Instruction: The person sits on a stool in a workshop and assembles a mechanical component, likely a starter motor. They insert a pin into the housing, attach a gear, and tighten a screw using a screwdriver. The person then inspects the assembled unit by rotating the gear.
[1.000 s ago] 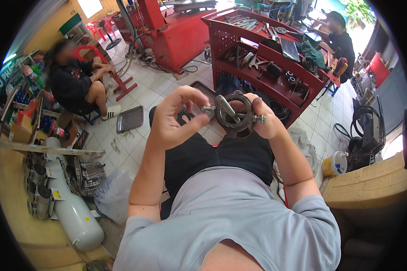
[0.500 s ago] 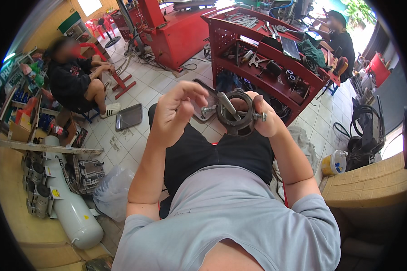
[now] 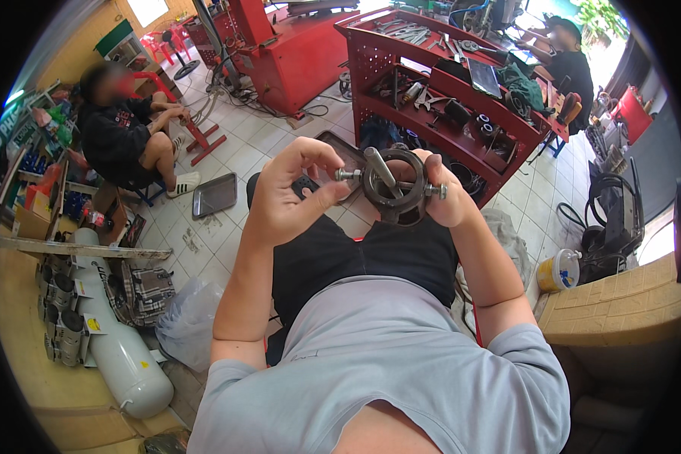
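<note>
Dark, ring-shaped metal part (image 3: 393, 211) sits in my right hand's (image 3: 448, 197) curled fingers. I have the left hand's (image 3: 286, 197) fingers half-spread around its left silver bolt (image 3: 348, 175); whether they touch, I cannot tell from here.

In view are the wearer's two hands (image 3: 291, 193), one metal ring (image 3: 402, 215), one thick rod (image 3: 379, 166), two co-workers (image 3: 117, 144), two trays (image 3: 214, 195), one cart (image 3: 363, 68), one white cylinder (image 3: 125, 363) and one bucket (image 3: 556, 274).

Ring fitting (image 3: 395, 210) — dull metal; rod (image 3: 381, 169) — smooth, brighter metal.
</note>
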Tool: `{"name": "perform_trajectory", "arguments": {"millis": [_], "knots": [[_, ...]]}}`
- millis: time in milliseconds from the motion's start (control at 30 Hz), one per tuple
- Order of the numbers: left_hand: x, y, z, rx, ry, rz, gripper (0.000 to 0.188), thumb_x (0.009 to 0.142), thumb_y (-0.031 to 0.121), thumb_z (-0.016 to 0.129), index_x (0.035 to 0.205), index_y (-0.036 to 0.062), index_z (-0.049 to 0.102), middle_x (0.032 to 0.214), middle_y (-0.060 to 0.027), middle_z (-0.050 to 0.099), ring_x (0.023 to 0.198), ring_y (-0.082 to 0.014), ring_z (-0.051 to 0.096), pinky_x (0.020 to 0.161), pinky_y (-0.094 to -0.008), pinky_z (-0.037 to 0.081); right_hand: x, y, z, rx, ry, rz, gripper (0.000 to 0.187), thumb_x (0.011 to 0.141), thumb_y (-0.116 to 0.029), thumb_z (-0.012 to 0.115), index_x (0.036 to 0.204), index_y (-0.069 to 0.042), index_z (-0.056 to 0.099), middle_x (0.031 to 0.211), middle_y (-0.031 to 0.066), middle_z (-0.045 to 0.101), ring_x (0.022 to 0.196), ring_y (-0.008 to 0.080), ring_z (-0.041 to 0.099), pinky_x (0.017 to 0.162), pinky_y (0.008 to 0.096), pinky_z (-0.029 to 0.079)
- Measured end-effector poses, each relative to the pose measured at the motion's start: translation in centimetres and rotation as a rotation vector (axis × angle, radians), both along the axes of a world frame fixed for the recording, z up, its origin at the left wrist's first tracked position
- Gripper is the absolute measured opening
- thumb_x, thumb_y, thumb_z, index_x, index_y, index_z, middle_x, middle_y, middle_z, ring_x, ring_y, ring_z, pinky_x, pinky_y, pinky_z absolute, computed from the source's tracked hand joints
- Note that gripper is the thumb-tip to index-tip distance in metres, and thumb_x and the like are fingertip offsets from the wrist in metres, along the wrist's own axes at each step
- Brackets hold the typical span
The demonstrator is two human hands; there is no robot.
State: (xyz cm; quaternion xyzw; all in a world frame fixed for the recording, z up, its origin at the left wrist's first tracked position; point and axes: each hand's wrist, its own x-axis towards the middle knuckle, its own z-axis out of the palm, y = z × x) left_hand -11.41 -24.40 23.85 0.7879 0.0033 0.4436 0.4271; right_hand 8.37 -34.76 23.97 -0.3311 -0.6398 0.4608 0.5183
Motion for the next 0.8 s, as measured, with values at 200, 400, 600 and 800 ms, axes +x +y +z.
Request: {"name": "perform_trajectory", "arguments": {"millis": [200,400,600,800], "knots": [[0.4,-0.7,0.6,-0.149,-0.067,-0.055,0.025,0.087,0.025,0.066,0.097,0.0036,0.058,0.083,-0.0024,0.06,0.078,-0.0085,0.054,0.07,-0.0241,0.039,0.1,0.0,0.2,-0.026,-0.013,0.022,0.093,0.079,-0.078,0.04,0.107,0.008,0.057,0.084,0.0099,0.063,0.072,0.0143,0.059,0.064,0.0266,0.048],[-0.5,0.2,-0.1,-0.177,0.093,-0.077,0.033,0.091,0.034,0.06,0.098,0.0019,0.06,0.085,-0.005,0.062,0.076,-0.0093,0.055,0.072,-0.022,0.039,0.2,0.2,0.0,-0.002,-0.032,0.03,0.092,0.079,-0.078,0.04,0.105,0.008,0.059,0.085,0.0094,0.062,0.072,0.0146,0.059,0.065,0.0272,0.047],[-0.3,-0.1,0.1,0.022,0.049,-0.027,0.052,0.089,0.049,0.057,0.102,-0.0011,0.054,0.091,-0.0042,0.057,0.083,-0.0105,0.051,0.076,-0.0245,0.039,0.0,0.2,-0.1,-0.011,0.002,0.026,0.089,0.08,-0.077,0.041,0.105,0.007,0.058,0.084,0.0091,0.062,0.071,0.0148,0.058,0.065,0.0277,0.047],[-0.3,0.9,-0.4,-0.08,0.068,-0.1,0.023,0.081,0.019,0.07,0.094,0.0038,0.06,0.083,-0.0024,0.061,0.075,-0.0098,0.054,0.068,-0.024,0.039,0.0,0.4,-0.3,-0.013,0.024,0.044,0.087,0.081,-0.075,0.042,0.106,0.007,0.057,0.085,0.0091,0.062,0.07,0.0145,0.058,0.064,0.0273,0.047]]}}
